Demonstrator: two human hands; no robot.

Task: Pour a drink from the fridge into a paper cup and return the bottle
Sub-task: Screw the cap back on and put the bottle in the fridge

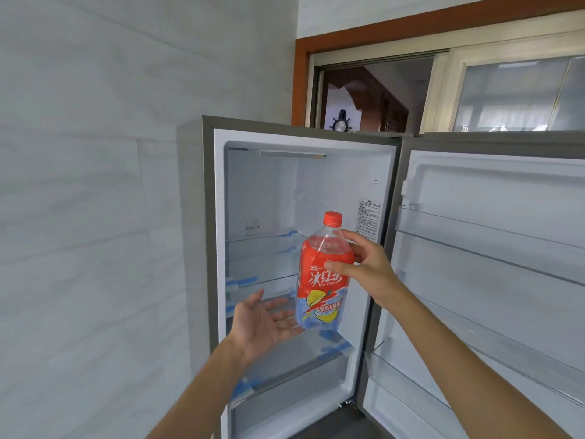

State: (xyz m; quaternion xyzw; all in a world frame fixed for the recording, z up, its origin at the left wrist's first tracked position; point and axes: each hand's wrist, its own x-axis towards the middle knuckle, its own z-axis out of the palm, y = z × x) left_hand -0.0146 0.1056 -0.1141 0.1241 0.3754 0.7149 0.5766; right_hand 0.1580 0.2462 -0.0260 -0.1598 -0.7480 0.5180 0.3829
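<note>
The bottle (323, 274) is held nearly upright in front of the open fridge (304, 191), gripped round its shoulder by the right hand (364, 267). The left hand (269, 321) is spread wide, palm up, just beside the base. The base is best cupped from below, so that the weight is shared and nothing is tipped.

right hand (368, 267) gripping bottle (323, 274) (red cap), fridge (218, 217) open
</note>
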